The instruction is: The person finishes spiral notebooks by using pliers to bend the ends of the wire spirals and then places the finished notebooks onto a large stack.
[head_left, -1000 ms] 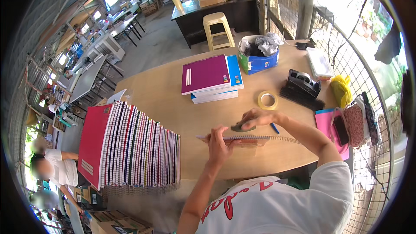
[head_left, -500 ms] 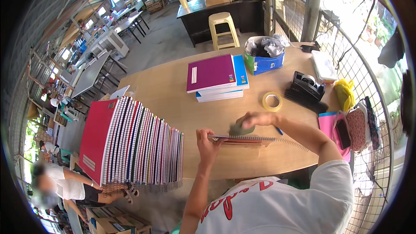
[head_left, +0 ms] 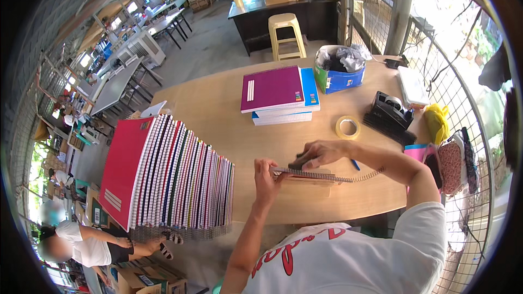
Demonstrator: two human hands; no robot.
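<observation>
My left hand (head_left: 267, 182) grips the left end of a notebook (head_left: 305, 179), held on edge above the near side of the table, with its bound edge upward. A thin spiral coil (head_left: 362, 178) runs along that edge and sticks out loose past the right end. My right hand (head_left: 322, 153) is closed on a small dark grey-green pad (head_left: 298, 161), which rests at the coil near the left end. What the pad is made of cannot be told. A light wooden piece (head_left: 321, 186) shows under the notebook, partly hidden.
A tall row of spiral notebooks (head_left: 128, 169) stands at the left. Purple and blue notebooks (head_left: 272, 88) lie stacked at the back. A tape roll (head_left: 347, 127), blue pen (head_left: 355, 164), black tape dispenser (head_left: 388, 110) and box of crumpled plastic (head_left: 342, 79) sit to the right.
My right hand, blurred and raised over the coil before, now sits lower with the pad against it. My left hand keeps its grip. The view has shifted slightly.
</observation>
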